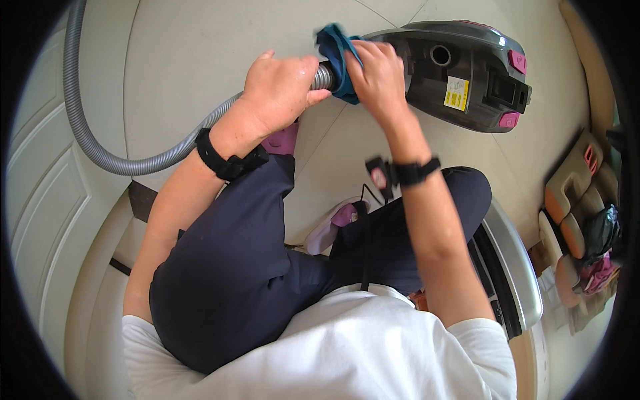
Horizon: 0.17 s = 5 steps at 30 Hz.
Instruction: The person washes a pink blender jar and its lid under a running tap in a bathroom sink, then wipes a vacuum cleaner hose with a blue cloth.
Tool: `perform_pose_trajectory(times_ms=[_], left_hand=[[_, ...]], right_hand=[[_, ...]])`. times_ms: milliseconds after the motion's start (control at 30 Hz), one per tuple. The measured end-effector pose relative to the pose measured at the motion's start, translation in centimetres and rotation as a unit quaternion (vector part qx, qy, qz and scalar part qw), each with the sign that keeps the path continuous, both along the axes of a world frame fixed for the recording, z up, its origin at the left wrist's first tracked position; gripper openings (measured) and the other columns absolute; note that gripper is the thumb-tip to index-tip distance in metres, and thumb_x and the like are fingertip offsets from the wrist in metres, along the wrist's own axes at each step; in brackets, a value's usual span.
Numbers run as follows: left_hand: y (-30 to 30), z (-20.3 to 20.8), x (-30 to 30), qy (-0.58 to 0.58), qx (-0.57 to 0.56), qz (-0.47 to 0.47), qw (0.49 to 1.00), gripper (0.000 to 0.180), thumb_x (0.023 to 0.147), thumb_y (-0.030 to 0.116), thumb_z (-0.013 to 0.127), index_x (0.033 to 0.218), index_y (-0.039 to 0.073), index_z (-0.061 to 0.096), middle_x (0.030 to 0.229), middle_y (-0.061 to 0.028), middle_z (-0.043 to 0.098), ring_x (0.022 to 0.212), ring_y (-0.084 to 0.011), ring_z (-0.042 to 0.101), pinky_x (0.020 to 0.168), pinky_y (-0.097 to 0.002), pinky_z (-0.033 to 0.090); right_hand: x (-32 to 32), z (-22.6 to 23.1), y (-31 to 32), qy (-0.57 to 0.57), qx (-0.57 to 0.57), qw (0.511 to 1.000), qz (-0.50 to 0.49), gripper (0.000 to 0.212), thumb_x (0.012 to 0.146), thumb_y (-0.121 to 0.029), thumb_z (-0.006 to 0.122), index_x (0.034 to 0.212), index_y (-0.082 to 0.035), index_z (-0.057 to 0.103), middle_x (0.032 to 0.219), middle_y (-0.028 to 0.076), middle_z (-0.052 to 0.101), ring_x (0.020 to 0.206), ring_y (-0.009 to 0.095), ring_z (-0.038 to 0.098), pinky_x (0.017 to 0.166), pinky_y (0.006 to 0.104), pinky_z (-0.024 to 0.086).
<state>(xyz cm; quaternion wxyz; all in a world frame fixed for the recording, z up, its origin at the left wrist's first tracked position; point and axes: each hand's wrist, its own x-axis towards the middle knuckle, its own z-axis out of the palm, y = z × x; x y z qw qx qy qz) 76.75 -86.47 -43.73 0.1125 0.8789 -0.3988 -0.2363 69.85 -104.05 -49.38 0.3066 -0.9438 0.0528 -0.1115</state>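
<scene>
My left hand (278, 87) is closed around the grey ribbed vacuum hose (143, 166) close to its end. Just to the right, my right hand (378, 75) grips a dark teal cloth (341, 63), which is wrapped about the hose's end. The fingers press the cloth from the right side, and the end fitting underneath is mostly hidden. Beyond my right hand lies a dark vacuum cleaner body (427, 80) with pink parts, a round port and a yellow-and-white label. From my left hand the hose curves left and up out of view.
A white panelled door (50, 193) stands at the left. My bent legs and pink shoes are below the hands on the tiled floor (200, 40). A silver-edged case or appliance (510, 267) is by my right hip. Brown and orange items (577, 193) stand at the far right.
</scene>
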Motion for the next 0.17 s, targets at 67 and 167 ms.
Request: perform_pose_trajectory(times_ms=[67, 167], left_hand=[[0.3, -0.1, -0.4, 0.016, 0.002, 0.009, 1.0, 0.036, 0.08, 0.036, 0.069, 0.092, 0.005, 0.056, 0.077, -0.0136, 0.064, 0.076, -0.0365, 0.061, 0.095, -0.0515, 0.042], [0.0, 0.3, -0.3, 0.03, -0.009, 0.024, 0.999, 0.03, 0.081, 0.032, 0.069, 0.092, 0.007, 0.057, 0.077, -0.016, 0.064, 0.08, -0.0353, 0.061, 0.099, -0.0519, 0.039]], right_hand=[[-4.8, 1.2, 1.0, 0.0, -0.022, 1.0, -0.004, 0.025, 0.072, -0.001, 0.065, 0.097, -0.007, 0.068, 0.111, 0.012, 0.06, 0.104, 0.035, 0.058, 0.082, 0.0426, 0.05], [-8.0, 1.1, 2.6, 0.077, 0.165, 0.982, -0.047, 0.043, 0.078, 0.009, 0.056, 0.117, -0.008, 0.063, 0.135, 0.016, 0.046, 0.118, 0.035, 0.051, 0.094, 0.0393, 0.048]])
